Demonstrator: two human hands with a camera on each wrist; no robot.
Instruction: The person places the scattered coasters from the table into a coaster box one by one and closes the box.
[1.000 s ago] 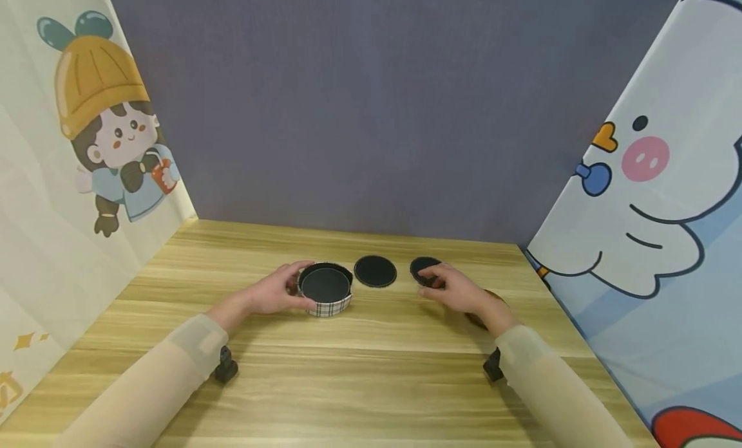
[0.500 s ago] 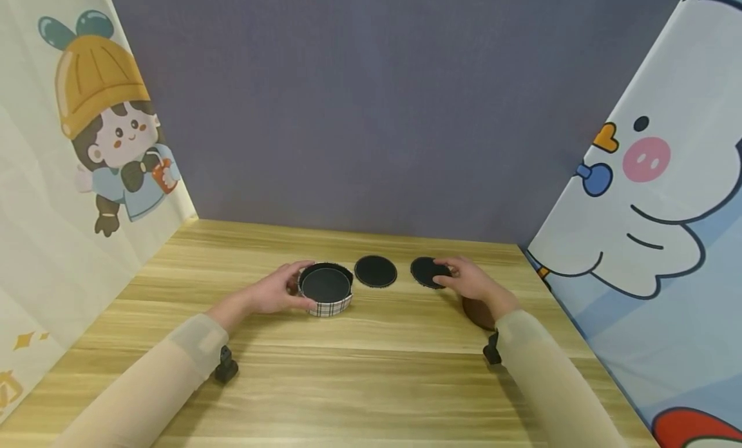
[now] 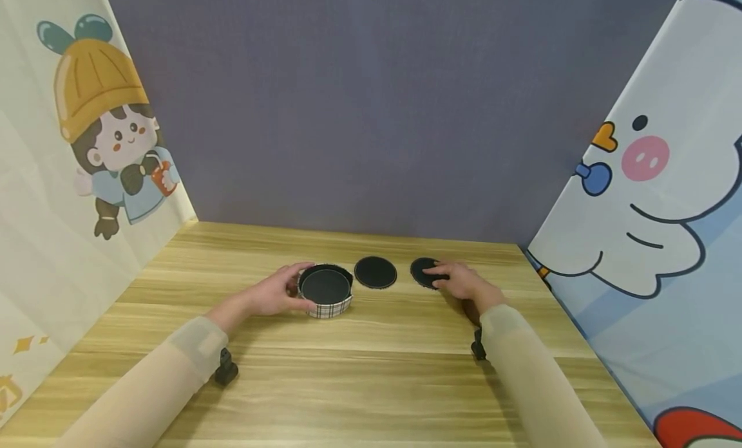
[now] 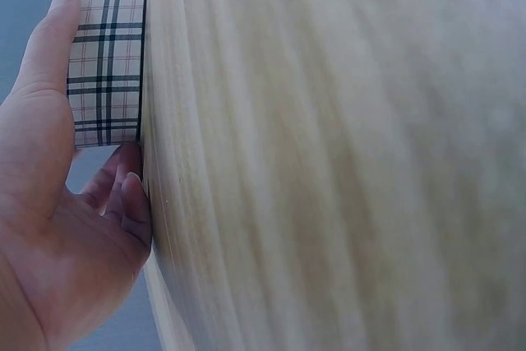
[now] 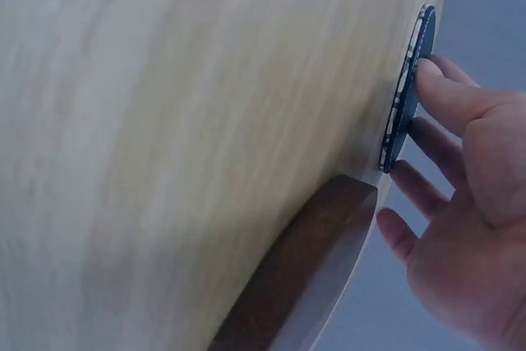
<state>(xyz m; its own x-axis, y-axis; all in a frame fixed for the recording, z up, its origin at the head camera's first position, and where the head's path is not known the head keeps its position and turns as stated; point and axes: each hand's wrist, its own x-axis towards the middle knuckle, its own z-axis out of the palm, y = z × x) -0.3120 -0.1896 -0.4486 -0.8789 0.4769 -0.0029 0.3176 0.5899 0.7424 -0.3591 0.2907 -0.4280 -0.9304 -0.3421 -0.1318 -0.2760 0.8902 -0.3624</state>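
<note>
My left hand (image 3: pixel 275 292) grips the side of a round plaid coaster holder (image 3: pixel 332 309), thumb in front and fingers behind. A black disc shows inside the holder, below its rim. In the left wrist view, the thumb lies along the holder's plaid wall (image 4: pixel 107 55). My right hand (image 3: pixel 465 284) is over the right side of a black round coaster (image 3: pixel 420 275), its index finger reaching across the top. The right wrist view has the thumb touching the coaster (image 5: pixel 408 92), with the other fingers loosely bent beside it. A second black coaster (image 3: pixel 375 272) lies flat between holder and right hand.
A dark brown round object (image 3: pixel 471 311) sits on the wooden table (image 3: pixel 359 383), partly hidden under my right wrist. A grey panel (image 3: pixel 371 113) rises behind the table. Printed cartoon panels stand at the left and right sides.
My right hand first drew slightly right along the coaster's edge, then came lower with its index finger extended over the coaster. My left hand and the holder have stayed in place.
</note>
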